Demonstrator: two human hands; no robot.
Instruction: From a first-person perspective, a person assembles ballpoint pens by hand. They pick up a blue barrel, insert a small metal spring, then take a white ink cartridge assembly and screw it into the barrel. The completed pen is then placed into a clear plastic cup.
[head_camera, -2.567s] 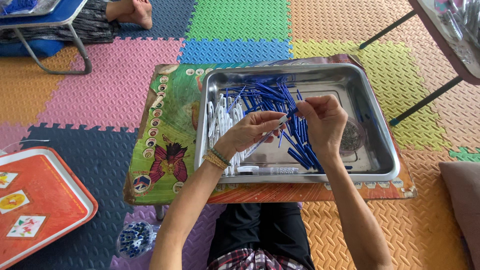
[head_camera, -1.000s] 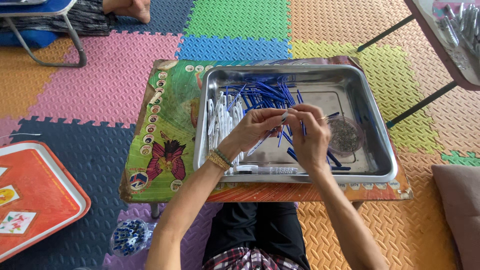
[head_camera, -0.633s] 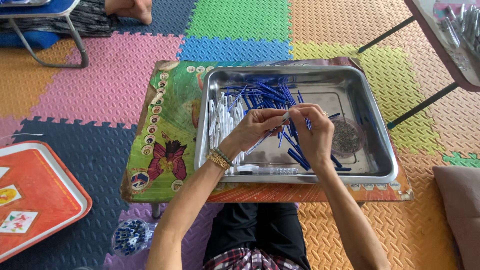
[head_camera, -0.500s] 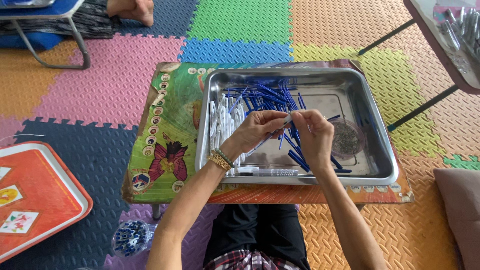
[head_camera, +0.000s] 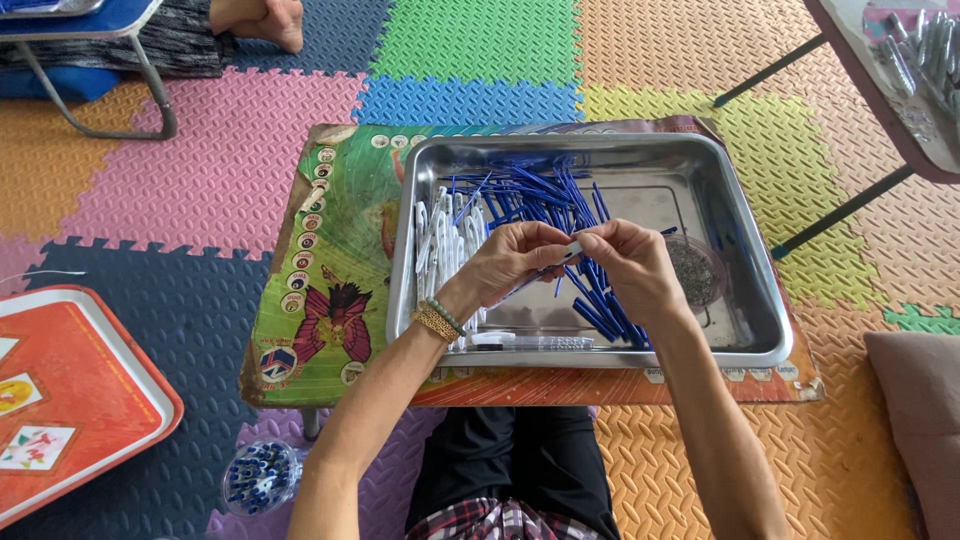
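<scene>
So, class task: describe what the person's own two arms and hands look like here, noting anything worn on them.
Both forearms are bare, with no sleeves or gloves in view. The left hand has a gold-coloured bracelet and a thinner pale beaded band beside it at the wrist. The right hand wears nothing at the wrist; rings cannot be made out on either hand.

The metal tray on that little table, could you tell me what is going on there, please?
A person seated on the foam mat holds a slim white pen part between the left hand and right hand, over the metal tray. In the tray lie blue pen pieces, white pieces along its left side and one assembled pen near the front edge.
</scene>
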